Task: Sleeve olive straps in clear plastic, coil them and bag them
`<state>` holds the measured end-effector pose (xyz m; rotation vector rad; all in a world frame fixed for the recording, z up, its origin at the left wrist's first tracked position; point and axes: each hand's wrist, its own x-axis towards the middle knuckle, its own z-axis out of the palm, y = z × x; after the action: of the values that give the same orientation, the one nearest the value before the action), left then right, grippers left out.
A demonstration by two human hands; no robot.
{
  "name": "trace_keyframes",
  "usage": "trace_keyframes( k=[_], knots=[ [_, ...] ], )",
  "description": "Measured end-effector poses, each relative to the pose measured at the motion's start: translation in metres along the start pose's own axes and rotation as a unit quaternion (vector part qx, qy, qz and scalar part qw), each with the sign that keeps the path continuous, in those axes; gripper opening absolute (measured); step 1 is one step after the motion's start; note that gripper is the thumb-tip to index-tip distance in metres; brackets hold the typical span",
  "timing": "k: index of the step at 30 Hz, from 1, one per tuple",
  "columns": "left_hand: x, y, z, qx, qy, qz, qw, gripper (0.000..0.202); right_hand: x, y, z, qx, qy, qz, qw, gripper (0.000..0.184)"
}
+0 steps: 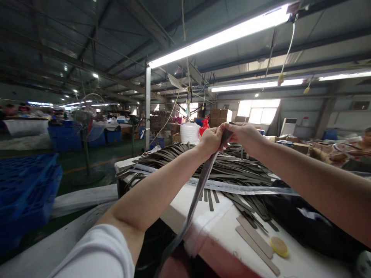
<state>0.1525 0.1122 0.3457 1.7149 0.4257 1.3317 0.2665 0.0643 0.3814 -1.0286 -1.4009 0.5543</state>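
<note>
Both arms are stretched out ahead over a white worktable. My left hand and my right hand are closed side by side on the top end of a long grey strap. The strap hangs down from the hands toward my body and ends out of view below. Under and behind the hands lies a big heap of dark grey straps spread across the table.
Two beige strips and a yellow round disc lie on the table at the right. Dark fabric sits beyond them. Blue plastic pallets stand at the left, a pedestal fan behind. A person sits at far right.
</note>
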Motion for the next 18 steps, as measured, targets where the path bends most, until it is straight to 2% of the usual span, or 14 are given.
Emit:
trace_keyframes(
  k=[3, 6, 10, 13, 15, 18],
  knots=[
    [0.007, 0.010, -0.002, 0.001, 0.003, -0.007, 1.000, 0.049, 0.006, -0.007, 0.003, 0.000, 0.011, -0.013, 1.000, 0.026],
    [0.007, 0.007, -0.003, 0.005, 0.001, -0.016, 1.000, 0.048, 0.013, -0.005, 0.001, -0.002, 0.027, -0.032, 0.999, 0.017],
    [0.007, -0.006, -0.003, 0.005, 0.000, -0.008, 1.000, 0.052, 0.016, 0.010, 0.002, -0.029, -0.013, -0.053, 0.998, 0.025],
    [0.008, -0.012, -0.007, -0.002, 0.004, -0.010, 1.000, 0.051, 0.014, 0.021, 0.004, -0.002, -0.027, -0.043, 0.999, 0.031],
    [0.007, -0.014, -0.013, -0.012, 0.022, -0.010, 1.000, 0.050, 0.009, 0.027, 0.006, 0.058, -0.070, -0.012, 0.996, 0.034],
    [0.001, -0.017, -0.025, -0.054, 0.053, -0.010, 0.997, 0.053, -0.009, 0.044, 0.015, 0.105, -0.190, 0.075, 0.973, 0.031]
  ],
)
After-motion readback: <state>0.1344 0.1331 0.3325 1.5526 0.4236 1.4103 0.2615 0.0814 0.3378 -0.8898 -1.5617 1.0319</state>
